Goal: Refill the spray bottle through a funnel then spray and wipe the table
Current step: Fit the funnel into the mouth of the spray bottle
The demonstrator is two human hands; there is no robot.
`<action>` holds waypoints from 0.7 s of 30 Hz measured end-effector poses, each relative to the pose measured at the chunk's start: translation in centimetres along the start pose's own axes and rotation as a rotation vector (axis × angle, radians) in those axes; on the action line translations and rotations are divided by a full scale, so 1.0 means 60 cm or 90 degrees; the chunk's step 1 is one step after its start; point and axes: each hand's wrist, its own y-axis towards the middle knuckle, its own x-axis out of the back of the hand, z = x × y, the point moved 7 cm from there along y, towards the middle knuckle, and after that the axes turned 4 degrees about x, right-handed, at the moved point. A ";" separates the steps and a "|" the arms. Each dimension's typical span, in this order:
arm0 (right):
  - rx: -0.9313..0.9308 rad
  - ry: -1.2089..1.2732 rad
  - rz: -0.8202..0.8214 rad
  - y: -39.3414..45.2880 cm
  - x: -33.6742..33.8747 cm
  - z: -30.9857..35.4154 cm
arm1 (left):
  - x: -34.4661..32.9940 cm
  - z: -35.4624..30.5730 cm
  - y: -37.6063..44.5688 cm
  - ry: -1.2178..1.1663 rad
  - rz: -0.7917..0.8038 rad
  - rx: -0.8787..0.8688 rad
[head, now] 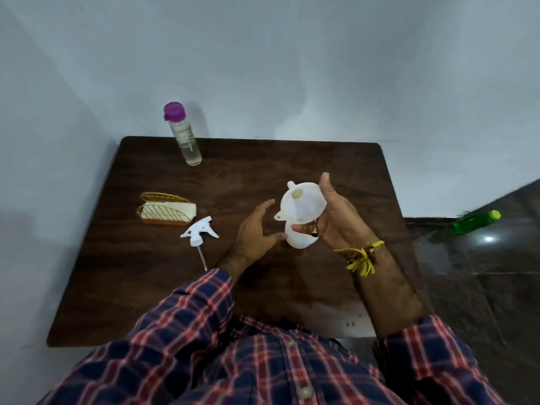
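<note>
Right hand [336, 217] is raised above the table [292, 159], palm turned inward, with its fingers curled round the white funnel [302, 203] and the white spray bottle [298, 239] beneath it. The funnel is seated in the neck of the bottle, and its wide mouth is tilted toward the camera. A ring is seen on one finger, and a yellow thread band [362, 257] is tied at the wrist.

Left hand [254, 229] is held just beside the bottle, on its left. The fingers are straight and spread, and the thumb tip is touching or nearly touching the lower side of the bottle; which of the two cannot be told. Nothing is gripped by this hand.

The trigger spray head [198, 232], with its dip tube, is laid flat on the table to the left of the hands, detached from the bottle. A wire holder [166, 210] containing a white folded cloth is placed beyond it. A clear bottle with a purple cap [182, 133], holding liquid, is stood upright near the far left edge of the table. A green bottle [474, 222] is seen off the table, at the right.
</note>
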 end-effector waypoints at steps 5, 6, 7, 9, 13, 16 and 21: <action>0.107 -0.141 -0.168 -0.017 0.103 0.044 | -0.081 -0.050 0.038 0.107 0.082 -0.007; 0.106 -0.143 -0.172 -0.015 0.116 0.044 | -0.091 -0.053 0.043 0.131 0.085 -0.001; 0.102 -0.148 -0.176 -0.011 0.128 0.040 | -0.096 -0.052 0.045 0.143 0.080 0.010; 0.088 -0.186 -0.193 0.003 0.154 0.034 | -0.100 -0.049 0.046 0.147 0.056 0.031; 0.035 -0.276 -0.201 0.028 0.174 0.014 | -0.103 -0.041 0.042 0.179 0.037 0.037; 0.003 -0.304 -0.182 0.052 0.179 -0.004 | -0.107 -0.040 0.043 0.196 0.035 0.041; -0.008 -0.332 -0.173 0.074 0.180 -0.022 | -0.108 -0.045 0.040 0.208 0.036 0.051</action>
